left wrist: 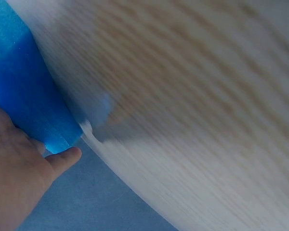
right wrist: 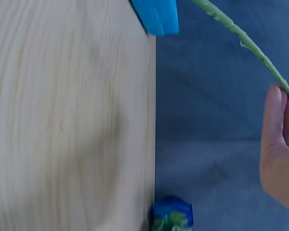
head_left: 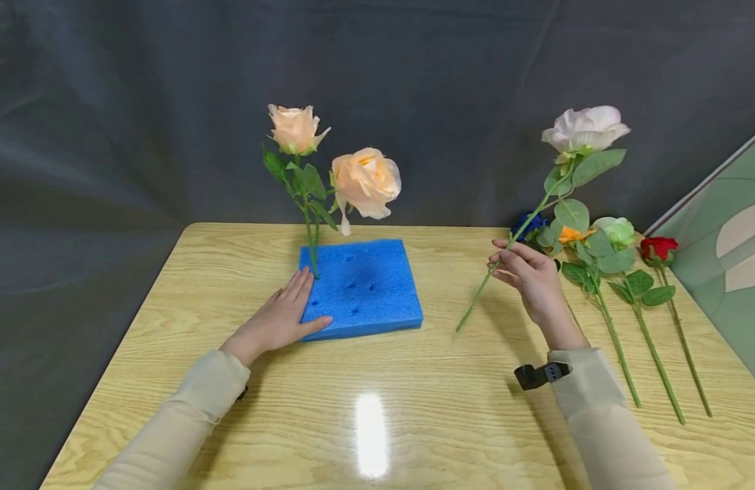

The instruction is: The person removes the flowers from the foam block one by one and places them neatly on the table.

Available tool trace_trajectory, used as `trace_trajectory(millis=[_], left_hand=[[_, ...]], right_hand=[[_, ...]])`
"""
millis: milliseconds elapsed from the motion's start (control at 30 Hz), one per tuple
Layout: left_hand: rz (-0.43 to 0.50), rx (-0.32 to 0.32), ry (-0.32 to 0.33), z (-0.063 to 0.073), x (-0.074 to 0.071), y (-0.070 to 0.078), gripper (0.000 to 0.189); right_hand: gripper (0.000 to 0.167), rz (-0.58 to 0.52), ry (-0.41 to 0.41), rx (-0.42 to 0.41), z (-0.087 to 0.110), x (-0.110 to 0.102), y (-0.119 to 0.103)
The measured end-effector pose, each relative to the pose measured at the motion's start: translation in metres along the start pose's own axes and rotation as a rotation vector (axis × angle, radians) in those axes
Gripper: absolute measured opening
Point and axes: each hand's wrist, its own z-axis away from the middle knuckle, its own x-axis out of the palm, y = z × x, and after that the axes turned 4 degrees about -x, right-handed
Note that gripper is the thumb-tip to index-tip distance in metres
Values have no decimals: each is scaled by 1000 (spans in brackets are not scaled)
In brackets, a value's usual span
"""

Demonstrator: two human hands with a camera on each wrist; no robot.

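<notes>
A white artificial rose (head_left: 587,129) leans up to the right, its green stem (right wrist: 245,41) pinched between the thumb and fingers of my right hand (head_left: 527,275). The stem's lower end points down and left over the table. My left hand (head_left: 282,313) lies with straight fingers on the left edge of a blue foam block (head_left: 377,289), thumb along its front. Two peach roses, one upright (head_left: 296,129) and one drooping right (head_left: 366,182), stand in the block's left part, stems just beyond my left fingertips. Several small holes dot the foam's top.
On the table's right side lie a red rose (head_left: 659,250), a pale green rose (head_left: 616,231), an orange one (head_left: 573,235) and a blue one (head_left: 529,224), stems toward me. A dark cloth (head_left: 451,136) hangs behind the wooden table (head_left: 457,401). A green printed panel (head_left: 732,224) borders the right.
</notes>
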Motion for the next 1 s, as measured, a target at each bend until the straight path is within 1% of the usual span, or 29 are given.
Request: trace_trajectory(millis=[167, 333, 433, 633, 733, 833, 900, 933, 1000], left_hand=[[-11, 4, 7, 0, -1, 0, 98], [-13, 0, 7, 0, -1, 1, 97], [-11, 1, 10, 0, -1, 1, 97], [-10, 4, 16, 0, 0, 0, 97], [-10, 5, 17, 0, 0, 0, 98], [-7, 4, 15, 0, 0, 0, 98], [-6, -1, 12, 1, 1, 0, 98], [-5, 0, 13, 1, 1, 0, 98], [-3, 3, 14, 1, 1, 0, 98]], right_hand=[[21, 113, -70, 45, 6, -15, -6], [24, 179, -120, 56, 9, -31, -8], [26, 221, -140, 63, 12, -41, -10], [23, 315, -170, 98, 16, -56, -10], [23, 343, -182, 115, 18, -62, -10], [23, 357, -189, 143, 20, -66, -10], [20, 406, -186, 172, 21, -69, -10], [23, 439, -188, 187, 22, -71, -10], [37, 514, -191, 218, 22, -73, -10]])
